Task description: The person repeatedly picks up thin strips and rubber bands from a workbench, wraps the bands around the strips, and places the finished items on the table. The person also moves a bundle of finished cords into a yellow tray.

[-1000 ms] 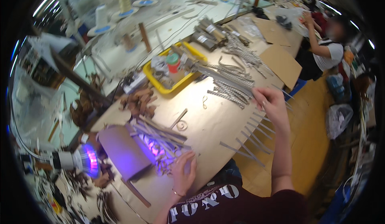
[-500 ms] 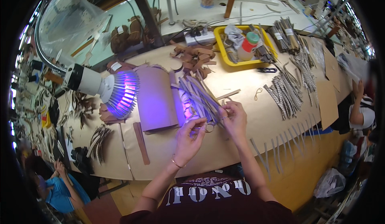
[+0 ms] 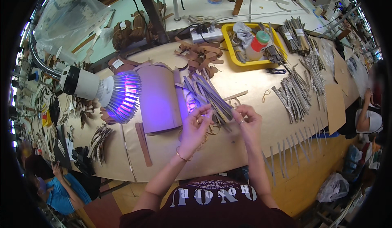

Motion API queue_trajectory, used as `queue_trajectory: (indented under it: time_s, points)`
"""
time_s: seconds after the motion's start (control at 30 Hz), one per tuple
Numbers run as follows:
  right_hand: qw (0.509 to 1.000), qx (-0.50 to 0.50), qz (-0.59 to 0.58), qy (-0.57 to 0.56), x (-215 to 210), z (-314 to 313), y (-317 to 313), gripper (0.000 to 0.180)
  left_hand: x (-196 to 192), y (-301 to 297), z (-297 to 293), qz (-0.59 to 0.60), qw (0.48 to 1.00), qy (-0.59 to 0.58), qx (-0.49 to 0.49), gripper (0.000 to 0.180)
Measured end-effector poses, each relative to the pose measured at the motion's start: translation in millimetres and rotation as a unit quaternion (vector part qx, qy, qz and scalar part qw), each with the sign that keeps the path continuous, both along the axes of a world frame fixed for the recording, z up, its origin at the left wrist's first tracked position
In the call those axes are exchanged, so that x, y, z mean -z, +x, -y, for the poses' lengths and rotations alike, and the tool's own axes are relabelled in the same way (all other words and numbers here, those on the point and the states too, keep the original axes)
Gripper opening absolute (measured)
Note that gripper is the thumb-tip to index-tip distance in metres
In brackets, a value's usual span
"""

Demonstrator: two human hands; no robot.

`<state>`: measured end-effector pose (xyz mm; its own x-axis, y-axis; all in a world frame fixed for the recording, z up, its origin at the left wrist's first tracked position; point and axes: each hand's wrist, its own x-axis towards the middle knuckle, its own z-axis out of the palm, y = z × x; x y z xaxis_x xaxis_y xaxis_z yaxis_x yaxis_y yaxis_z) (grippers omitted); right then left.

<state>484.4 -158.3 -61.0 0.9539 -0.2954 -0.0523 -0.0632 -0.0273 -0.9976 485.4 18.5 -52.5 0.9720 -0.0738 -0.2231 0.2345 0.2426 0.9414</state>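
A: The thin grey strip [image 3: 222, 112] sits between both hands, just over the near end of the fanned pile of strips [image 3: 204, 91] on the workbench [image 3: 228, 150], close to the violet glow

B: And the grip?

A: Left hand [image 3: 195, 126] has its fingertips pinched near one end; right hand [image 3: 249, 121] pinches the other end, fingers curled in. Both look closed on that one strip, though the exact contact is small in the view

B: How would you handle it well?

A: I'd judge light pinches near the ends are best, keeping the strip flat and taut so it doesn't twist, and lifting it clear of the pile so neighbours don't drag along

B: What's around?

A: The lamp [image 3: 102, 91] with its finned head shines on a curved purple-lit sheet [image 3: 159, 99] to the left. Beyond are brown offcuts [image 3: 200, 54], a yellow tray [image 3: 234, 58] holding a bottle with a green cap [image 3: 258, 44], and bundled strips [image 3: 296, 91] to the right. More single strips [image 3: 294, 146] hang over the bench's near edge
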Motion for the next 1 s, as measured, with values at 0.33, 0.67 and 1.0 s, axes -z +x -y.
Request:
queue_trajectory:
  time_s: [0.33, 0.67, 1.0]
  points:
    - [0.976, -0.046, -0.111, 0.183, -24.0, 30.2, -57.9, 0.007, -30.5, -3.9, -5.6, 0.061, 0.992, -0.073, -0.079, 0.027]
    - [0.983, 0.091, 0.007, -0.162, -32.1, 22.3, -63.2, 0.005, -34.5, -12.9, 12.0, 0.193, 0.97, 0.097, -0.112, 0.018]
    - [0.992, -0.087, 0.036, -0.079, -76.2, 2.0, -76.0, 0.011, -17.7, -36.2, 33.4, 0.486, 0.814, 0.318, -0.023, 0.035]
